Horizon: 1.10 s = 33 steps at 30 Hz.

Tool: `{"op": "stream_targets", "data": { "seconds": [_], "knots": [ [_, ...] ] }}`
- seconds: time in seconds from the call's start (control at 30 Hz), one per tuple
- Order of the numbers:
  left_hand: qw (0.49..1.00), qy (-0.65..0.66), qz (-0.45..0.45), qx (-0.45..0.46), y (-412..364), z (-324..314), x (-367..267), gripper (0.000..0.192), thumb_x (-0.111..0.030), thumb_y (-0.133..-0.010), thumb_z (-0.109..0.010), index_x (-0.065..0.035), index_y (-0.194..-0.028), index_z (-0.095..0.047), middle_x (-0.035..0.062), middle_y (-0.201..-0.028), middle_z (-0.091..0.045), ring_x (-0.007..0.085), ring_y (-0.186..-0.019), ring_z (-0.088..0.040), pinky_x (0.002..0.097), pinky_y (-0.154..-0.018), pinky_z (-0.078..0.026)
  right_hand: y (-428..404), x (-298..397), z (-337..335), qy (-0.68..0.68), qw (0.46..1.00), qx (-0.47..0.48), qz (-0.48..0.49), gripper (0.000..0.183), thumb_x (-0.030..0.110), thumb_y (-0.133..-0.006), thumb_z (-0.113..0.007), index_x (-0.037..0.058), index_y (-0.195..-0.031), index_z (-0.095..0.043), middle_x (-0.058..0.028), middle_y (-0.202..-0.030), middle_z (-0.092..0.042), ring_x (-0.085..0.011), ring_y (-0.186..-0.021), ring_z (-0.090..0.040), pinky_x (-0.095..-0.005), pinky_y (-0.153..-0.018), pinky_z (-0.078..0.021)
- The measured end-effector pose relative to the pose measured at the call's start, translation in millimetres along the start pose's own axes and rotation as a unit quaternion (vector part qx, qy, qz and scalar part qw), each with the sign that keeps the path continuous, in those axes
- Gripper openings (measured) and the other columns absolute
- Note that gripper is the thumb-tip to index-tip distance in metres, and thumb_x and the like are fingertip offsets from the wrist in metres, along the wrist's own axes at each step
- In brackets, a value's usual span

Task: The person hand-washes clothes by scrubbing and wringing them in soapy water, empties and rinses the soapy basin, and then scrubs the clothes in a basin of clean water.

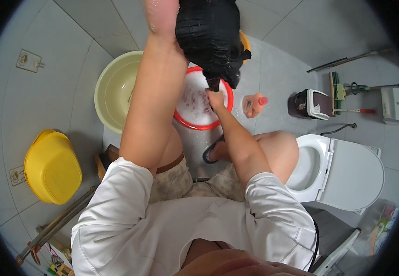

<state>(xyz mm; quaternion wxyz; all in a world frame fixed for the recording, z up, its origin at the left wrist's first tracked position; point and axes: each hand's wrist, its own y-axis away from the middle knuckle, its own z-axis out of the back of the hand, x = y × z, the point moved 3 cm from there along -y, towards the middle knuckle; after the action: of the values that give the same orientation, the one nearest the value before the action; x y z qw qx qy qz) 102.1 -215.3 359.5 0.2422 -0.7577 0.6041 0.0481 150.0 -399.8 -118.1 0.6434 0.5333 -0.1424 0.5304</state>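
A wet black cloth garment (210, 31) hangs high in front of me, cut off by the top edge. My left hand (162, 13), wet and raised at its upper left side, holds it up; the fingers are hidden. My right hand (216, 100) is closed around the garment's narrow lower end, above a red-rimmed basin (196, 127). White suds (194, 100) fill this basin, with dark patches showing through. My left forearm and the garment cover parts of its rim.
A pale green basin (111, 93) stands left, a pink bottle (253, 105) right. Part of an orange basin (245, 43) shows behind the garment. A toilet (304, 165), a bin (299, 103) and a broom (334, 89) are at right. A yellow basin (56, 169) hangs on the left wall.
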Motion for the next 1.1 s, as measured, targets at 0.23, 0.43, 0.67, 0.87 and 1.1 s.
{"op": "stream_targets", "data": {
  "seconds": [0.23,0.43,0.67,0.87,1.1],
  "knots": [
    [0.983,0.032,0.164,0.075,-3.0,25.6,25.6,0.021,-0.016,-0.083,-0.058,-0.0002,-0.095,-0.067,0.0148,-0.092,-0.071,0.0287,-0.081,-0.069,0.0379,-0.075,-0.058,34.5,84.7,-3.7,-0.066,0.925,0.078,0.367,0.078,0.038,-0.074,-0.089,0.0042,-0.137,-0.057,-0.0123,-0.126,-0.066,-0.0220,-0.115,-0.062,-0.0374,-0.099,-0.0491],
    [0.994,-0.070,0.050,-0.060,5.2,53.1,15.7,0.019,-0.013,-0.086,-0.060,0.0014,-0.093,-0.070,0.0138,-0.089,-0.074,0.0270,-0.080,-0.073,0.0383,-0.080,-0.061,97.2,166.3,-9.5,-0.207,0.849,0.058,0.483,0.051,0.011,-0.095,-0.065,-0.0001,-0.142,-0.049,-0.0085,-0.135,-0.060,-0.0212,-0.118,-0.059,-0.0324,-0.103,-0.0467],
    [0.999,-0.019,-0.012,-0.039,19.5,73.6,-59.9,0.025,-0.017,-0.085,-0.059,0.0008,-0.097,-0.071,0.0146,-0.096,-0.075,0.0310,-0.087,-0.073,0.0437,-0.084,-0.060,117.9,184.0,72.1,-0.028,0.923,0.205,0.325,0.032,0.013,-0.083,-0.077,0.0022,-0.112,-0.069,-0.0006,-0.102,-0.070,-0.0096,-0.094,-0.061,-0.0285,-0.087,-0.0506],
    [0.971,-0.147,-0.018,-0.190,29.9,137.2,-81.8,0.025,-0.019,-0.082,-0.062,-0.0007,-0.097,-0.070,0.0145,-0.096,-0.074,0.0313,-0.086,-0.072,0.0423,-0.084,-0.059,118.4,191.2,110.3,-0.480,0.826,0.248,0.160,0.031,0.004,-0.081,-0.062,0.0018,-0.112,-0.066,-0.0071,-0.109,-0.069,-0.0202,-0.103,-0.065,-0.0324,-0.100,-0.0489],
    [0.787,-0.430,0.321,-0.305,70.4,289.2,-53.5,0.026,-0.018,-0.076,-0.068,-0.0055,-0.098,-0.063,0.0087,-0.094,-0.066,0.0222,-0.083,-0.066,0.0396,-0.079,-0.059,153.0,263.4,120.6,-0.547,0.713,0.347,0.268,0.055,0.014,-0.089,-0.050,-0.0027,-0.142,-0.053,-0.0141,-0.139,-0.060,-0.0248,-0.127,-0.058,-0.0376,-0.114,-0.0414]
  ]
}}
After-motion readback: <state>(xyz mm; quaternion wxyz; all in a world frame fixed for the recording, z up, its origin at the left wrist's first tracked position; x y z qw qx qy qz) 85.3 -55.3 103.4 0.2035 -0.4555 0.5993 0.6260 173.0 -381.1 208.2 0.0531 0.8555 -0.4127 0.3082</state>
